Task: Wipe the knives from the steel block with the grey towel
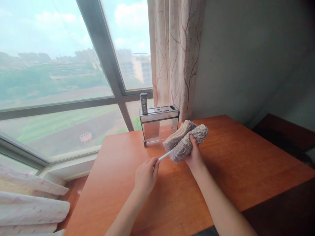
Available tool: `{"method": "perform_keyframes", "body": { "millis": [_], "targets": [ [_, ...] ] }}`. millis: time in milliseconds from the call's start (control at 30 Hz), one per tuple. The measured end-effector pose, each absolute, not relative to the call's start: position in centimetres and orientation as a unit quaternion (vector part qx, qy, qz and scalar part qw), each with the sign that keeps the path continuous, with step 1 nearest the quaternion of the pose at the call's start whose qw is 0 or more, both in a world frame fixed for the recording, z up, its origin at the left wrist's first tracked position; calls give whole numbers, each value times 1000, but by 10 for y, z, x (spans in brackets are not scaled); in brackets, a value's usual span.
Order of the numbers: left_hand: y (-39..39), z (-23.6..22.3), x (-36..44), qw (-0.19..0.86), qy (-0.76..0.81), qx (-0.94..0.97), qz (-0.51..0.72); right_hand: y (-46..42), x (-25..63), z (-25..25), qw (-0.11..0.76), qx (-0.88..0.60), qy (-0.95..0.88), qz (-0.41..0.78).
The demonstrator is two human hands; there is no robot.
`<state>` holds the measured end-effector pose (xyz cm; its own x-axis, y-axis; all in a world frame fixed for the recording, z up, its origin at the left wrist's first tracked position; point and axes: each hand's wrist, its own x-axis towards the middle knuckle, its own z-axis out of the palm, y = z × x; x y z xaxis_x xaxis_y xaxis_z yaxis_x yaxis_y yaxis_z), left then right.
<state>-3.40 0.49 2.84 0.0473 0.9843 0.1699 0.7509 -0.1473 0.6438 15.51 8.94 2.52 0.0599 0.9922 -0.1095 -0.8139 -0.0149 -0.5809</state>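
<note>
In the middle of the head view, my right hand (193, 152) grips a grey fluffy item (190, 141) from its right side, the thumb lying on top. The item has two thick, fuzzy parts side by side, with cream-coloured layers along the far part. I cannot make out its exact kind. My left hand (146, 175) is closed around a thin pale-blue stick (165, 155). The stick points up and right, and its far end meets the fluff or is hidden by it. Both hands are above the table.
Behind the hands, a clear box-like stand (159, 126) with a grey upright piece (143, 104) is on the brown wooden table (118, 183). A window with a metal frame (115, 82) and a patterned curtain (177, 55) are beyond it. More curtain cloth (31, 206) hangs lower left.
</note>
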Motion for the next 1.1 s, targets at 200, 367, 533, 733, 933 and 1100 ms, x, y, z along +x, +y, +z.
{"method": "perform_keyframes", "body": {
  "millis": [200, 367, 533, 733, 933, 1100],
  "targets": [
    [4, 28, -41, 123, 659, 692, 268, 89, 152, 21, 664, -288, -155, 672],
    [10, 20, -37, 383, 582, 635, 333, 88, 157, 22, 672, -256, -186, 670],
    [1, 21, -20, 727, 449, 449, 262, 83, 168, 26, 660, -244, -202, 681],
    [-1, 24, -14, 633, 482, 533, 287, 85, 168, 32, 666, -244, -216, 671],
    [1, 29, -24, 149, 615, 712, 303, 90, 157, 30, 704, -278, -207, 620],
    [5, 24, -32, 219, 617, 696, 297, 89, 155, 24, 696, -278, -212, 627]
  ]
}}
